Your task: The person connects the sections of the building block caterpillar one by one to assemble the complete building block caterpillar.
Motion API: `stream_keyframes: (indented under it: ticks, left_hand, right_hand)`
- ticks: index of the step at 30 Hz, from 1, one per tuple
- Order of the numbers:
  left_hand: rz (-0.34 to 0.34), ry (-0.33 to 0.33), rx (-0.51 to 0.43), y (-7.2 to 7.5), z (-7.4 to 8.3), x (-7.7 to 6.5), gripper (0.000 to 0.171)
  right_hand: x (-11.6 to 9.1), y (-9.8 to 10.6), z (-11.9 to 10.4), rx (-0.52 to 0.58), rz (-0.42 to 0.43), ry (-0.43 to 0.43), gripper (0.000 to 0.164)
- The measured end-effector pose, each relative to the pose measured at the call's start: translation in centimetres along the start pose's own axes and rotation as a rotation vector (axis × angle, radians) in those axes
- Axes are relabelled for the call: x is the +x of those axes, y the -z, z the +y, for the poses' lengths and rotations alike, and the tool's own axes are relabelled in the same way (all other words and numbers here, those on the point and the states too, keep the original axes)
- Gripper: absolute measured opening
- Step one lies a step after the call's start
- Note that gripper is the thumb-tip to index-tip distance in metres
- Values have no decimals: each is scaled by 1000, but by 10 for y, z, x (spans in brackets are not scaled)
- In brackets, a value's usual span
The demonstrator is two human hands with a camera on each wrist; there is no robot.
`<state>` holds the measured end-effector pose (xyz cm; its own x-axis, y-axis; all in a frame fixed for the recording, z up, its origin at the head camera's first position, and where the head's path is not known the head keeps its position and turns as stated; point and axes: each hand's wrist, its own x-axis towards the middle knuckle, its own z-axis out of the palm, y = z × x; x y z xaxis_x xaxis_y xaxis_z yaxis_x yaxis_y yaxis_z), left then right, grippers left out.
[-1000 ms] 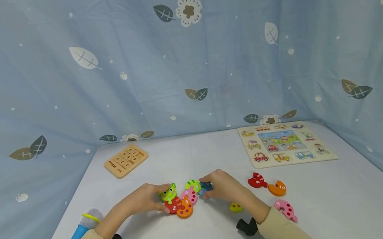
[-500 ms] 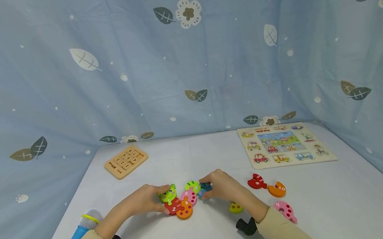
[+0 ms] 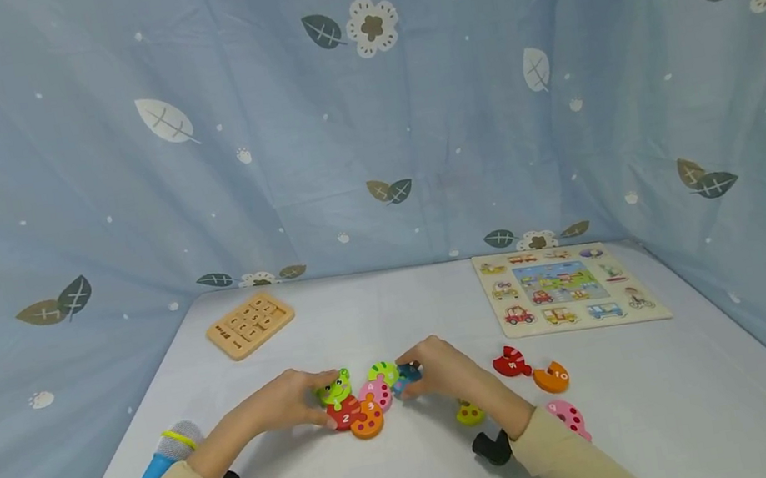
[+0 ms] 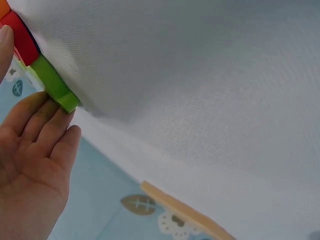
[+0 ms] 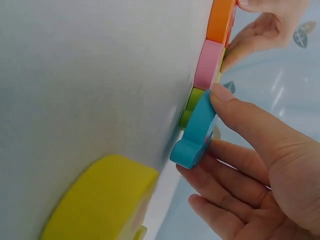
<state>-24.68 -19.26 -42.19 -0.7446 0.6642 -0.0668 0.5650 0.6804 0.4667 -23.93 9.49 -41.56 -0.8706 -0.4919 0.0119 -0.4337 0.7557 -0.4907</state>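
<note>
Blue piece (image 5: 197, 127) to attach, seemingly: pinching it in the right hand (image 3: 441, 371) beside the green striped piece (image 3: 384, 372), gripping green head (image 3: 336, 391) and red piece (image 3: 346, 416) with the left hand (image 3: 290, 398). Next, probably align and press.

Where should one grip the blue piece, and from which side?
The blue piece: probably pinch its thick near and far edges, right hand from the right; its left side faces the striped green piece, leaving those edges accessible.

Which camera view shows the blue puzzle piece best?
The right wrist view: the blue puzzle piece appears large, pinched by the right hand. The head view shows it small, partly hidden; the left wrist view, not at all.
</note>
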Motion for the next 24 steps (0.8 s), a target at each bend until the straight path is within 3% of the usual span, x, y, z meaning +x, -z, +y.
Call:
stream_keyframes:
  ticks: [11, 24]
  left_hand:
    - [2, 7, -1, -1, 1, 1, 77]
    - [3, 18, 3, -1, 0, -1, 79]
  right_hand:
    - [1, -4, 2, -55, 12, 36, 48]
    - [0, -1, 4, -64, -46, -4, 51]
